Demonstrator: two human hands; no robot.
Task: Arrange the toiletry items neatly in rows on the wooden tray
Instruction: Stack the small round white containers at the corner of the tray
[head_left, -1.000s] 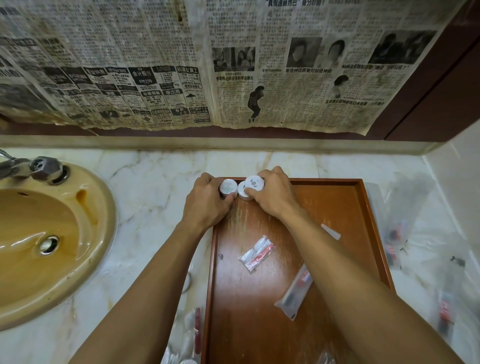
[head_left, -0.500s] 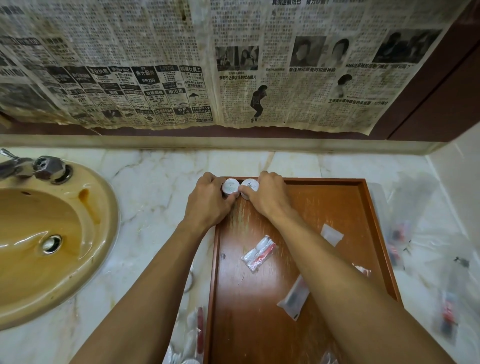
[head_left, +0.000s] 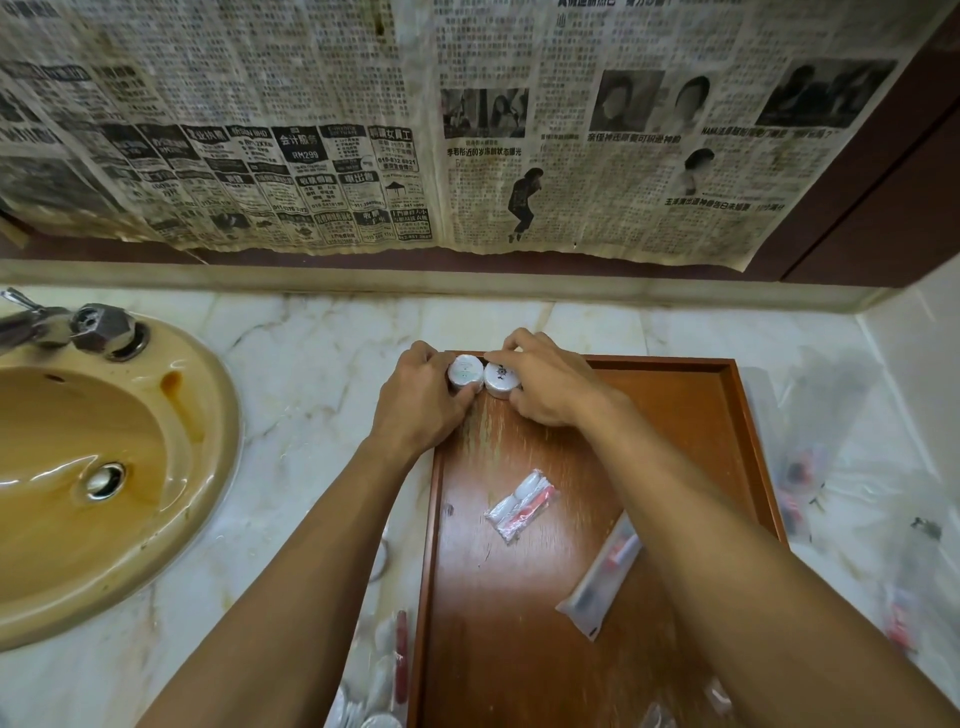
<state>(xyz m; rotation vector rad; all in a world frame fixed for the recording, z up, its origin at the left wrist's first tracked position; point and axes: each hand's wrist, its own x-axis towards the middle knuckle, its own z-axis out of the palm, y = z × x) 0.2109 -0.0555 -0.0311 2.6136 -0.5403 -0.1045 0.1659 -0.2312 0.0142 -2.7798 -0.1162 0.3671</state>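
You are starting the first row: your left hand (head_left: 423, 402) is gripping one small round tin (head_left: 464, 372) and your right hand (head_left: 543, 387) is gripping a second round tin (head_left: 501, 379), the two touching side by side in the far left corner of the wooden tray (head_left: 727, 415). Both tins are sitting upright against the back rim. Further down the tray a small clear sachet (head_left: 522, 504) is lying askew, and a long clear pouch (head_left: 605, 577) is showing partly from under your right forearm. The next move probably calls for letting the tins go and bringing the sachet up beside them, squared to the rim. The tray is resting on a pale marble counter (head_left: 311, 374), with more clear packets (head_left: 800, 467) lying to its right, a tan basin (head_left: 171, 519) and metal tap (head_left: 78, 327) on the left, and yellowed newspaper (head_left: 363, 130) hanging on the wall behind.
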